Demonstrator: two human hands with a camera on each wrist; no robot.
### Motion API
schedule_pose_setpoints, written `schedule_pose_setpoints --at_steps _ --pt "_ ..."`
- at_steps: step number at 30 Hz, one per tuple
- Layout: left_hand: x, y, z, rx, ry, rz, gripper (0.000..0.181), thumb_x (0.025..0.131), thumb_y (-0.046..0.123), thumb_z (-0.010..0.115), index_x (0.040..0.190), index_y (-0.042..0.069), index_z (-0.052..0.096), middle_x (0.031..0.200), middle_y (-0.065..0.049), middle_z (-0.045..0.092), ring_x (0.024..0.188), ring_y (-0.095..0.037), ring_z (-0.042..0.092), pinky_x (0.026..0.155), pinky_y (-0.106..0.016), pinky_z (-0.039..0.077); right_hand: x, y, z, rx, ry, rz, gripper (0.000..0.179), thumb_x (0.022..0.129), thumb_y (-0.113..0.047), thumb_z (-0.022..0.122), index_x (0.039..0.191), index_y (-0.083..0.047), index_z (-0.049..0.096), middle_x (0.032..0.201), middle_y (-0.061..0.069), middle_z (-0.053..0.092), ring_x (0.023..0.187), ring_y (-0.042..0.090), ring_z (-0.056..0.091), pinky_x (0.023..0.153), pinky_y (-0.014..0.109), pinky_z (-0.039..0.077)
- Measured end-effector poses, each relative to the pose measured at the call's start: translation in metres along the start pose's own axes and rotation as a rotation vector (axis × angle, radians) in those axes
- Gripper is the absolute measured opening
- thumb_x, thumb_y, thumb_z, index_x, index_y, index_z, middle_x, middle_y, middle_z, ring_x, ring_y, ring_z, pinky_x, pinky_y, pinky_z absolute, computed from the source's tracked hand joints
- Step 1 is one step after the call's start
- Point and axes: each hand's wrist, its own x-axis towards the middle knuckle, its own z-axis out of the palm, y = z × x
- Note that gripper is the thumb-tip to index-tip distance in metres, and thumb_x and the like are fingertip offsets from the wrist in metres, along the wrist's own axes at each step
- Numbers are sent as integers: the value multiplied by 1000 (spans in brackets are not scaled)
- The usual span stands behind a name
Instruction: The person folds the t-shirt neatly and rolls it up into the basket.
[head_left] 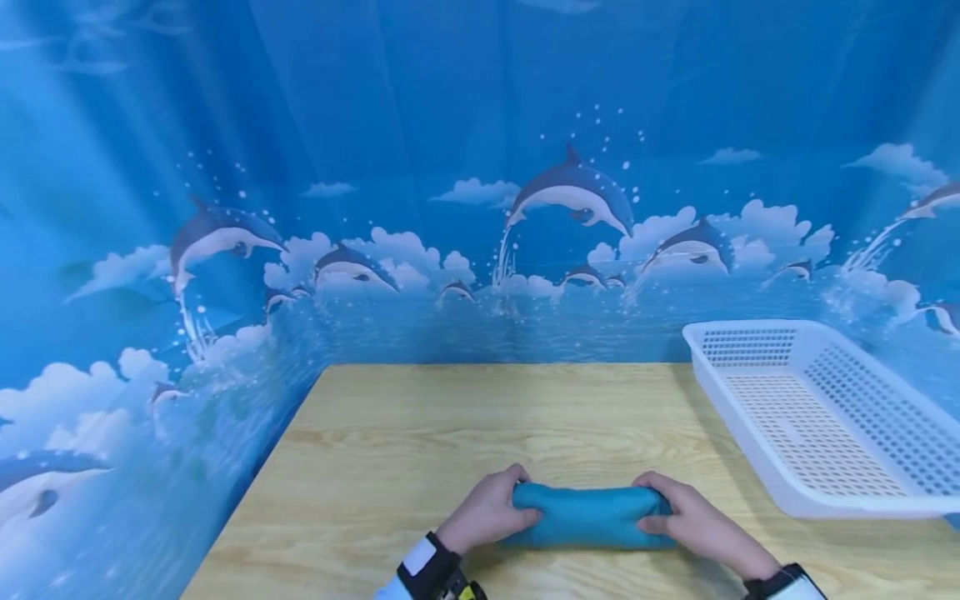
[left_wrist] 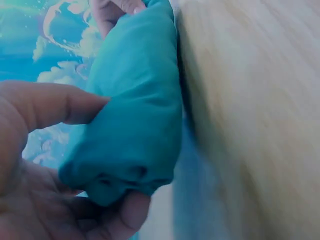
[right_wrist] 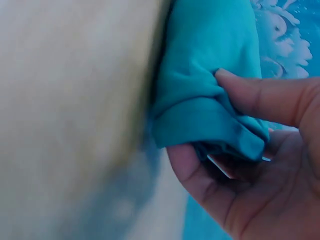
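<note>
A teal roll of cloth (head_left: 585,517) lies crosswise near the front of the wooden table, with a hand at each end. My left hand (head_left: 492,510) grips its left end, thumb on the near side and fingers round the end. In the left wrist view, the folded layers of the cloth roll (left_wrist: 135,125) show between thumb and fingers. At the other end my right hand (head_left: 686,517) pinches the roll, its thumb pressing into the fabric. The right wrist view shows the fingers of that hand (right_wrist: 265,185) under the open edge of the cloth roll (right_wrist: 210,100).
A white perforated plastic basket (head_left: 750,450) stands on the right of the table. The light wooden table top (head_left: 450,425) reaches back to a blue dolphin-print curtain (head_left: 420,167), which also runs along the left side.
</note>
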Motion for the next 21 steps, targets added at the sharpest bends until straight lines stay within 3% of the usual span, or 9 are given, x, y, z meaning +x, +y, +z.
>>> schedule_pose_setpoints --at_steps 4,8,9,12,14,16,19,21 --pt "11 30 -7 -10 64 81 36 81 29 71 110 13 58 75 5 51 62 -9 44 52 -23 34 -8 -11 -33 -49 53 6 41 84 -25 70 117 -5 55 100 7 59 86 15 52 67 31 41" --pt "28 84 -14 118 150 207 39 83 32 70 115 14 58 92 4 59 72 -6 50 58 -22 40 -23 -20 -80 -162 164 45 46 86 -25 68 124 -4 52 111 12 59 97 27 57 72 37 46" --pt "33 98 -13 161 170 238 39 84 33 69 116 14 57 94 4 60 74 -5 50 59 -21 41 -28 -18 -93 -193 191 46 49 87 -29 67 126 -4 50 114 14 58 100 31 56 75 40 47" --pt "46 137 -7 283 228 325 39 86 35 67 118 16 57 98 5 60 79 -3 49 62 -19 41 -38 5 -129 -305 267 73 76 85 -66 49 129 -5 45 121 19 51 106 40 51 79 51 47" --pt "55 157 2 327 252 380 38 87 34 65 119 16 56 100 6 59 81 -3 48 62 -18 40 -44 37 -152 -372 344 97 85 77 -77 43 127 -8 45 120 17 49 104 39 50 75 51 45" --pt "63 173 13 356 265 428 37 88 34 64 120 17 56 103 6 59 83 -2 47 63 -16 38 -50 73 -179 -381 369 144 85 79 -75 42 129 -6 42 120 21 45 104 42 46 75 57 41" --pt "75 192 33 383 282 487 37 89 33 62 121 16 56 104 7 58 85 0 47 62 -13 36 -58 153 -220 -417 471 150 55 91 -51 55 127 -11 44 116 11 44 100 17 44 73 56 37" --pt "82 203 48 398 297 507 37 89 34 61 121 17 56 104 8 58 86 1 47 61 -11 35 -67 202 -245 -400 512 123 43 94 -39 57 127 -14 43 115 6 42 99 8 39 81 56 33"
